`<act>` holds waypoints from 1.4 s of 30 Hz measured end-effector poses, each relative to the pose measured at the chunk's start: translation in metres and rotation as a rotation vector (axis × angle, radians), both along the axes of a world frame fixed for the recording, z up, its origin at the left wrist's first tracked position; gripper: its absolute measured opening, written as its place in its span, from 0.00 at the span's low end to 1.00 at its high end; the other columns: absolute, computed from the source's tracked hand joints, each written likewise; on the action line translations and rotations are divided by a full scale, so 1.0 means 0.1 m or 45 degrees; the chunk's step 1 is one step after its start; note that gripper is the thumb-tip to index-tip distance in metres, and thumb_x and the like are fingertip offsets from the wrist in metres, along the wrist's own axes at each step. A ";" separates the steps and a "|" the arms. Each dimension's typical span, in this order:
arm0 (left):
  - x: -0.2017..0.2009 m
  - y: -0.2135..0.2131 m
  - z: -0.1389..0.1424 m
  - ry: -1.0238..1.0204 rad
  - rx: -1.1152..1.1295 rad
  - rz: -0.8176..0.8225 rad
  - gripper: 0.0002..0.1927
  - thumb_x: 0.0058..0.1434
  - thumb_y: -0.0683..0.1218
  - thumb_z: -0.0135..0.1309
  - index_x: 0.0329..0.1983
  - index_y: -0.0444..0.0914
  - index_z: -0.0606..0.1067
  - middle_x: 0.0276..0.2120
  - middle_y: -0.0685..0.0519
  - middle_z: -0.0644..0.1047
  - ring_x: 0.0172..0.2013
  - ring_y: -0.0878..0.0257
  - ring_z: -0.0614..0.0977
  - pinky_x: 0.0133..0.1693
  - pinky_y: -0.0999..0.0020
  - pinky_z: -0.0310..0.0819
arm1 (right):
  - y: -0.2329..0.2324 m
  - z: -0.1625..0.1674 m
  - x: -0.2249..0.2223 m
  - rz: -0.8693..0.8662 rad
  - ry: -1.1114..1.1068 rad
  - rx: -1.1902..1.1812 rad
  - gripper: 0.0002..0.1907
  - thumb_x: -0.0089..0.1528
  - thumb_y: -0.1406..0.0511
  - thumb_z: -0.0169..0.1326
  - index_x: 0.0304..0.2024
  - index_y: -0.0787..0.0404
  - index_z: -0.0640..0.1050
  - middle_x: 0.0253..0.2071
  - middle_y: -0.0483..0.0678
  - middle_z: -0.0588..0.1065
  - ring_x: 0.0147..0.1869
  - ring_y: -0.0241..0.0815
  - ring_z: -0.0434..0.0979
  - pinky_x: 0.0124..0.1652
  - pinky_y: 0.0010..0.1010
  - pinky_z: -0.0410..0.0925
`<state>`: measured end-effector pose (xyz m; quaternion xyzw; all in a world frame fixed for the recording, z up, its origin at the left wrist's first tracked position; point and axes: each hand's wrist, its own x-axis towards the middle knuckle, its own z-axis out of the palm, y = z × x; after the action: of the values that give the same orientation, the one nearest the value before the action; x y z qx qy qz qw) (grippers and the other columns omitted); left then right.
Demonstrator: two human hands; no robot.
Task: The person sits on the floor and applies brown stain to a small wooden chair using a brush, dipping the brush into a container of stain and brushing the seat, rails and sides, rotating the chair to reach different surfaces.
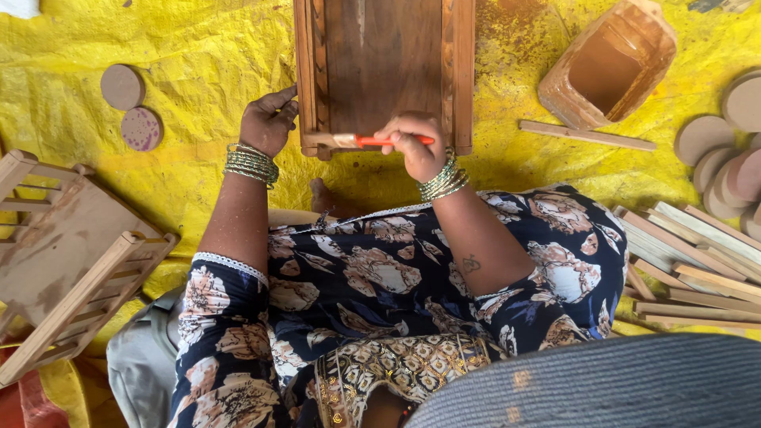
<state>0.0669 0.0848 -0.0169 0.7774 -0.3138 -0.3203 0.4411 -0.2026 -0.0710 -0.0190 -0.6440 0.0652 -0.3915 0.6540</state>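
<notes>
Dark-stained rectangular wooden tray with slatted side rails [383, 63] lies on the yellow plastic sheet [198, 47], straight ahead of the knees. Right hand [416, 147] is clenched around a red-handled paintbrush [372, 141], bristles at the tray's near end rail. Left hand [268, 119] is loose, fingers resting on the near left corner, bracing it. Step looks like staining the near edge; centre panel already dark. Next stroke likely needs a steady brace and light pressure along the rail. Around: brown-stained plastic container [610, 67] far right, round wooden discs [131, 107] left, unstained slatted wooden tray [67, 254] near left, bare wooden strips [697, 254] right.
</notes>
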 end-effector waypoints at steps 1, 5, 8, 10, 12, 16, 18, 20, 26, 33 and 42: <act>0.00 0.00 0.00 0.000 0.009 0.007 0.16 0.69 0.41 0.55 0.59 0.37 0.78 0.39 0.52 0.84 0.30 0.72 0.78 0.35 0.74 0.78 | 0.01 -0.06 0.04 -0.071 0.012 0.066 0.12 0.70 0.63 0.50 0.40 0.63 0.82 0.35 0.52 0.81 0.32 0.37 0.82 0.32 0.27 0.72; -0.04 0.00 0.02 -0.021 -0.014 -0.011 0.15 0.69 0.41 0.53 0.58 0.37 0.79 0.41 0.51 0.84 0.32 0.71 0.80 0.36 0.73 0.79 | 0.10 -0.34 0.14 -0.451 0.211 0.047 0.14 0.73 0.60 0.49 0.52 0.61 0.81 0.37 0.50 0.83 0.36 0.34 0.80 0.37 0.25 0.72; -0.08 0.01 0.06 0.021 -0.009 0.025 0.15 0.70 0.45 0.53 0.57 0.36 0.79 0.42 0.51 0.84 0.35 0.70 0.82 0.38 0.72 0.80 | 0.24 -0.57 0.43 -0.565 0.089 0.223 0.17 0.75 0.57 0.47 0.61 0.58 0.74 0.50 0.50 0.81 0.50 0.34 0.83 0.48 0.26 0.76; -0.11 0.00 0.09 0.113 0.034 0.108 0.16 0.72 0.50 0.55 0.54 0.34 0.79 0.41 0.50 0.84 0.38 0.68 0.84 0.41 0.71 0.82 | 0.31 -0.69 0.64 -0.576 0.320 0.374 0.20 0.73 0.57 0.47 0.63 0.58 0.74 0.50 0.50 0.83 0.41 0.33 0.77 0.39 0.25 0.71; -0.15 0.00 0.10 -0.137 0.041 0.046 0.18 0.69 0.50 0.58 0.54 0.33 0.79 0.42 0.46 0.83 0.41 0.64 0.85 0.44 0.68 0.80 | 0.35 -0.76 0.83 -0.568 0.399 0.439 0.21 0.72 0.57 0.49 0.64 0.59 0.73 0.50 0.50 0.83 0.41 0.33 0.76 0.40 0.26 0.70; -0.18 0.04 0.15 -0.306 0.074 0.022 0.18 0.66 0.50 0.62 0.51 0.31 0.80 0.42 0.42 0.84 0.42 0.59 0.86 0.47 0.65 0.79 | 0.41 -0.72 1.13 -0.548 0.243 0.211 0.19 0.75 0.59 0.49 0.65 0.60 0.73 0.52 0.51 0.82 0.55 0.38 0.82 0.55 0.30 0.72; -0.19 0.08 0.18 -0.313 0.058 0.012 0.18 0.65 0.49 0.63 0.50 0.31 0.80 0.42 0.42 0.84 0.43 0.59 0.86 0.47 0.66 0.79 | 0.44 -0.69 1.17 -0.546 0.221 0.053 0.17 0.75 0.60 0.49 0.64 0.59 0.74 0.51 0.51 0.82 0.56 0.40 0.83 0.56 0.30 0.73; -0.20 0.13 0.21 -0.308 0.073 0.016 0.17 0.64 0.49 0.63 0.49 0.31 0.81 0.42 0.42 0.84 0.42 0.59 0.86 0.46 0.66 0.79 | 0.46 -0.64 1.14 -0.550 0.255 -0.061 0.16 0.73 0.61 0.49 0.61 0.58 0.75 0.49 0.51 0.81 0.54 0.41 0.85 0.52 0.29 0.75; -0.26 0.23 0.32 -0.340 0.086 0.014 0.15 0.64 0.48 0.64 0.47 0.31 0.82 0.40 0.43 0.83 0.39 0.59 0.86 0.43 0.67 0.80 | 0.58 -0.58 1.08 -0.533 0.272 -0.025 0.16 0.72 0.63 0.50 0.61 0.61 0.74 0.47 0.53 0.80 0.54 0.44 0.84 0.54 0.34 0.72; -0.27 0.26 0.37 -0.361 0.099 0.022 0.14 0.64 0.47 0.63 0.47 0.32 0.82 0.39 0.43 0.83 0.39 0.58 0.85 0.43 0.66 0.79 | 0.58 -0.59 1.04 -0.483 0.369 0.058 0.15 0.72 0.61 0.51 0.59 0.60 0.76 0.47 0.51 0.82 0.53 0.41 0.85 0.51 0.28 0.74; -0.25 0.24 0.30 -0.432 0.044 -0.033 0.14 0.66 0.47 0.62 0.48 0.33 0.81 0.39 0.42 0.82 0.40 0.55 0.85 0.44 0.64 0.79 | 0.50 -0.69 1.04 -0.418 0.375 0.075 0.17 0.72 0.62 0.50 0.61 0.61 0.76 0.49 0.51 0.82 0.51 0.42 0.86 0.52 0.30 0.74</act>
<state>0.0421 0.1087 0.0130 0.8236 -0.3882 -0.1956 0.3642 -0.0988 -0.0214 -0.0875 -0.6557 0.2755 -0.3923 0.5833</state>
